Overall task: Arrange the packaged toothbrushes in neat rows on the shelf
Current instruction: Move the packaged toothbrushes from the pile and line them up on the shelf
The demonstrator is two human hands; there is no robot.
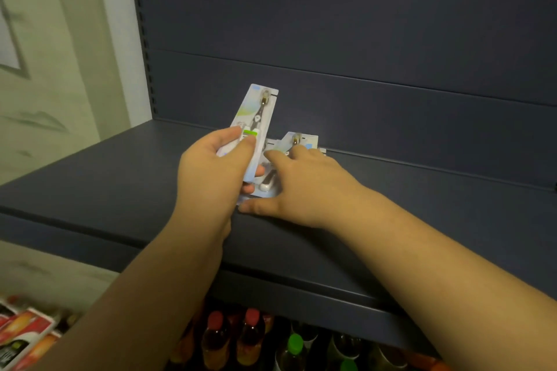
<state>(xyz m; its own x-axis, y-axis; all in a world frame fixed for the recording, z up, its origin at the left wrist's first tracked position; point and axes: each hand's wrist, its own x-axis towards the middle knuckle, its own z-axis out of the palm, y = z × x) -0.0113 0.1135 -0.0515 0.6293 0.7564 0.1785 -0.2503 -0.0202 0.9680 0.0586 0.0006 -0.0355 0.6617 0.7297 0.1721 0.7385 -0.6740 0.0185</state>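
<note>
My left hand (217,166) grips a packaged toothbrush (256,111) by its lower end and holds it tilted above the dark blue shelf (105,178). The pack is white and pale blue with a dark brush inside. My right hand (304,187) lies with fingers spread over a small pile of toothbrush packs (297,141) on the shelf near the back panel. Most of that pile is hidden under the hand, so I cannot tell how many packs it holds.
The shelf's back panel (361,39) rises just behind the packs. A slotted upright (144,39) marks the left end, with a pale wall beyond. Bottles with red and green caps (250,337) stand on the level below, and red boxes (24,331) lie at the bottom left.
</note>
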